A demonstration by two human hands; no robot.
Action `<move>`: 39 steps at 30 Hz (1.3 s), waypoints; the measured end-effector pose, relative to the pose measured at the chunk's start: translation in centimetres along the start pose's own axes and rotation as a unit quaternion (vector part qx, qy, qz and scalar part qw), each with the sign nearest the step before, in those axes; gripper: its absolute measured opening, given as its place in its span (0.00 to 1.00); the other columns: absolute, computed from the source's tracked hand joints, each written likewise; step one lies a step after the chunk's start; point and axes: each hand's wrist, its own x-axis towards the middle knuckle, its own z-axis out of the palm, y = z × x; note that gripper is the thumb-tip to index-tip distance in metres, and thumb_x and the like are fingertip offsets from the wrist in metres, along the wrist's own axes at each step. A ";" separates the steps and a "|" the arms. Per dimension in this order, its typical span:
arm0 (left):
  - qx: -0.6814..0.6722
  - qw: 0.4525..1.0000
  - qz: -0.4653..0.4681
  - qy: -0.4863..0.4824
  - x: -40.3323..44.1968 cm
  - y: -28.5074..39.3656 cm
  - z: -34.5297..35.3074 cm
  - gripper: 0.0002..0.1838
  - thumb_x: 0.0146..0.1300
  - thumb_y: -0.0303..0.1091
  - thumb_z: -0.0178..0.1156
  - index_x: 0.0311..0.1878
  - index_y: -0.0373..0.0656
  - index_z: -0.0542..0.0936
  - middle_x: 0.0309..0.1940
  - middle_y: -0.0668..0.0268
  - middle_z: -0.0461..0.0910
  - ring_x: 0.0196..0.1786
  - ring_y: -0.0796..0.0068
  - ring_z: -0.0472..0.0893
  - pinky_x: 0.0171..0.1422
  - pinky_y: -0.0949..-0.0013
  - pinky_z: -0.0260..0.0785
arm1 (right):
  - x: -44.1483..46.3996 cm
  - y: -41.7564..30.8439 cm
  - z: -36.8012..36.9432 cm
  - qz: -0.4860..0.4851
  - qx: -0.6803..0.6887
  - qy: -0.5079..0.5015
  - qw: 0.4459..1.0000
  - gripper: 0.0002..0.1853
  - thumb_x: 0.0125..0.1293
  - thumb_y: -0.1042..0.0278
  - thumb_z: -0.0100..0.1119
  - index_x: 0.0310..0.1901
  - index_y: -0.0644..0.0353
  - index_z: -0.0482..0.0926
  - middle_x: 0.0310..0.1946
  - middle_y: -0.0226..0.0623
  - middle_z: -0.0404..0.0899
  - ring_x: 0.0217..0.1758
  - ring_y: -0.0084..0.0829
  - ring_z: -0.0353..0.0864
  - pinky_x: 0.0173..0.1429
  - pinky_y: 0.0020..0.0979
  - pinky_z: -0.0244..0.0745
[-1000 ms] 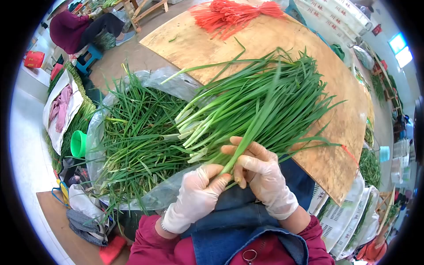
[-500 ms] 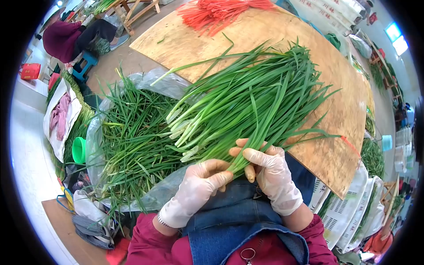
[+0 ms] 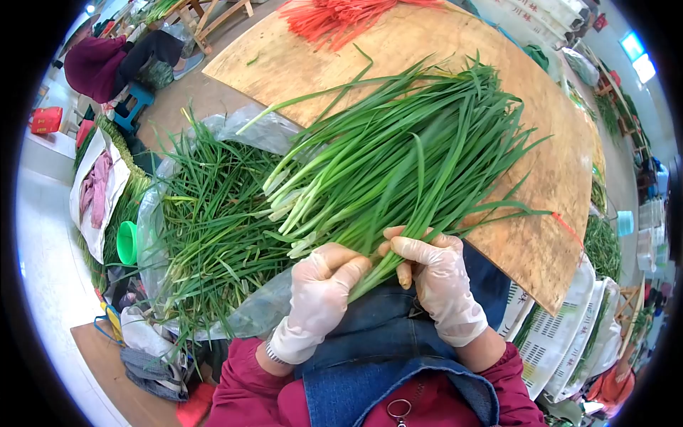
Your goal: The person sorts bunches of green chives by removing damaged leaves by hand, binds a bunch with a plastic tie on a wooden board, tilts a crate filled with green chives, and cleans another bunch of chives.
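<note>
Both left hand (image 3: 318,304) and right hand (image 3: 442,286) pinch some leaves (image 3: 386,266) by the pile (image 3: 434,142) on the worktop (image 3: 555,164); stems (image 3: 290,186) overhang it, so a careless tug could spill them into the bag (image 3: 257,307).

Pale wall (image 3: 658,110) with bright window (image 3: 637,57), brownish floor (image 3: 171,114), blue stool (image 3: 135,107), curved wooden tabletop (image 3: 555,164).

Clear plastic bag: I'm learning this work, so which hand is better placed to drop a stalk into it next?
Left, likely: the left hand is right beside the plastic bag, while the right hand, farther from it, holds green stalks.
</note>
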 end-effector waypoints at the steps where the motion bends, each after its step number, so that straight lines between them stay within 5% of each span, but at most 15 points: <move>1: -0.022 1.000 -0.008 0.020 -0.2 0.1 -0.3 0.04 0.57 0.25 0.59 0.32 0.35 0.81 0.24 0.69 0.76 0.24 0.83 0.71 0.29 0.78 0.62 | 0.0 0.0 0.0 -0.001 -0.003 0.001 1.000 0.09 0.59 0.73 0.61 0.40 0.68 0.79 0.25 0.37 0.81 0.14 0.20 0.69 0.20 0.20 0.61; 4: -0.079 0.994 -0.020 0.073 -1.1 0.7 -2.7 0.06 0.60 0.29 0.57 0.35 0.36 0.79 0.23 0.69 0.76 0.21 0.84 0.70 0.25 0.80 0.62 | 0.0 -0.1 -0.3 -0.008 -0.009 0.004 1.000 0.09 0.59 0.73 0.60 0.40 0.68 0.79 0.29 0.38 0.82 0.14 0.19 0.69 0.20 0.20 0.61; 7: -0.029 0.944 0.207 0.255 -2.0 -1.6 -7.6 0.11 0.68 0.37 0.54 0.35 0.40 0.77 0.21 0.70 0.73 0.18 0.83 0.68 0.20 0.80 0.58 | -0.4 -0.7 -0.5 -0.018 -0.007 0.010 1.000 0.09 0.59 0.73 0.59 0.41 0.67 0.79 0.30 0.40 0.81 0.16 0.20 0.69 0.21 0.19 0.62; 9: 0.047 0.897 0.059 0.435 -3.4 -1.1 -11.1 0.14 0.68 0.40 0.54 0.34 0.39 0.78 0.23 0.70 0.74 0.22 0.82 0.69 0.25 0.79 0.60 | -1.0 -1.0 -0.7 -0.042 0.016 0.003 0.999 0.09 0.60 0.73 0.59 0.42 0.67 0.79 0.30 0.42 0.81 0.17 0.21 0.70 0.22 0.19 0.63; 13: 0.436 0.817 0.102 0.363 -3.6 -4.1 -13.6 0.10 0.63 0.35 0.60 0.35 0.37 0.78 0.27 0.62 0.75 0.29 0.67 0.74 0.32 0.66 0.66 | -1.9 -1.1 -1.3 -0.078 0.032 -0.021 0.996 0.10 0.60 0.75 0.58 0.42 0.69 0.78 0.31 0.44 0.80 0.18 0.22 0.71 0.23 0.20 0.66; 15: 0.404 0.849 0.223 0.257 -2.5 -3.3 -10.1 0.07 0.56 0.29 0.65 0.36 0.38 0.79 0.30 0.62 0.77 0.32 0.67 0.75 0.37 0.68 0.68 | -1.6 -0.7 -1.5 -0.052 0.007 0.000 0.999 0.10 0.60 0.75 0.58 0.42 0.70 0.77 0.32 0.44 0.80 0.18 0.23 0.71 0.24 0.21 0.67; 18: 0.421 0.856 0.262 0.144 -0.3 -2.1 -5.6 0.13 0.51 0.29 0.67 0.40 0.39 0.79 0.34 0.57 0.77 0.32 0.64 0.77 0.37 0.66 0.70 | -1.4 0.1 -1.5 -0.023 -0.011 0.027 0.999 0.10 0.60 0.76 0.59 0.42 0.70 0.77 0.31 0.44 0.80 0.18 0.23 0.71 0.24 0.21 0.68; 23: 0.428 0.813 0.357 0.169 1.9 -3.0 -6.6 0.05 0.54 0.24 0.63 0.33 0.42 0.78 0.26 0.62 0.76 0.31 0.67 0.76 0.33 0.65 0.69 | -1.2 0.4 -1.6 -0.025 -0.017 0.031 0.999 0.09 0.59 0.76 0.60 0.41 0.70 0.77 0.31 0.43 0.80 0.18 0.23 0.72 0.24 0.22 0.69; 26: 0.519 0.732 0.296 0.328 -0.9 -3.2 -13.1 0.05 0.54 0.20 0.60 0.29 0.41 0.75 0.24 0.61 0.73 0.27 0.64 0.73 0.31 0.64 0.67 | -1.0 0.3 -1.3 -0.018 -0.011 0.032 0.999 0.09 0.60 0.76 0.59 0.41 0.70 0.77 0.31 0.43 0.80 0.18 0.23 0.72 0.23 0.22 0.69; 29: 0.697 0.591 0.061 0.402 -5.0 -7.3 -22.3 0.02 0.58 0.26 0.58 0.32 0.38 0.77 0.30 0.58 0.76 0.32 0.60 0.76 0.34 0.62 0.69 | -0.8 0.5 -1.3 -0.021 -0.001 0.016 1.000 0.09 0.60 0.76 0.59 0.41 0.70 0.77 0.32 0.43 0.80 0.18 0.24 0.72 0.24 0.22 0.69; 31: 0.691 0.602 -0.049 0.397 -5.7 -7.2 -21.4 0.05 0.56 0.27 0.60 0.36 0.37 0.77 0.35 0.58 0.77 0.33 0.61 0.77 0.37 0.63 0.71 | -0.8 0.3 -1.2 -0.019 -0.005 0.018 1.000 0.10 0.60 0.75 0.59 0.42 0.70 0.77 0.32 0.44 0.81 0.19 0.24 0.72 0.24 0.23 0.69; 33: 0.586 0.721 0.132 0.347 -4.4 -6.7 -17.3 0.12 0.55 0.27 0.62 0.44 0.37 0.77 0.41 0.56 0.77 0.35 0.62 0.78 0.40 0.65 0.73 | -1.0 0.1 -1.2 -0.017 -0.014 0.024 0.999 0.10 0.60 0.75 0.59 0.42 0.70 0.77 0.33 0.44 0.81 0.19 0.24 0.73 0.25 0.23 0.70; 36: 0.378 0.897 0.112 0.198 -0.3 -4.8 -10.0 0.19 0.55 0.25 0.61 0.52 0.38 0.75 0.45 0.56 0.77 0.39 0.64 0.78 0.45 0.66 0.72 | -1.2 -0.2 -0.8 -0.019 -0.043 0.027 0.999 0.10 0.61 0.74 0.59 0.42 0.70 0.77 0.33 0.44 0.81 0.21 0.25 0.75 0.26 0.23 0.71; 37: 0.296 0.939 0.059 0.165 0.7 -3.5 -8.4 0.19 0.55 0.23 0.61 0.53 0.38 0.75 0.44 0.55 0.77 0.40 0.65 0.78 0.44 0.66 0.72 | -1.3 -0.4 -0.9 -0.021 -0.061 0.030 0.997 0.10 0.61 0.73 0.59 0.42 0.70 0.77 0.33 0.43 0.81 0.22 0.25 0.76 0.27 0.23 0.71; 39: 0.301 0.940 0.118 0.114 2.5 -5.5 -8.5 0.19 0.55 0.23 0.60 0.52 0.36 0.75 0.42 0.55 0.78 0.40 0.65 0.78 0.46 0.68 0.72 | -1.9 -1.0 -1.3 -0.022 -0.137 0.039 0.990 0.11 0.62 0.71 0.59 0.41 0.70 0.78 0.32 0.42 0.81 0.22 0.25 0.77 0.27 0.23 0.71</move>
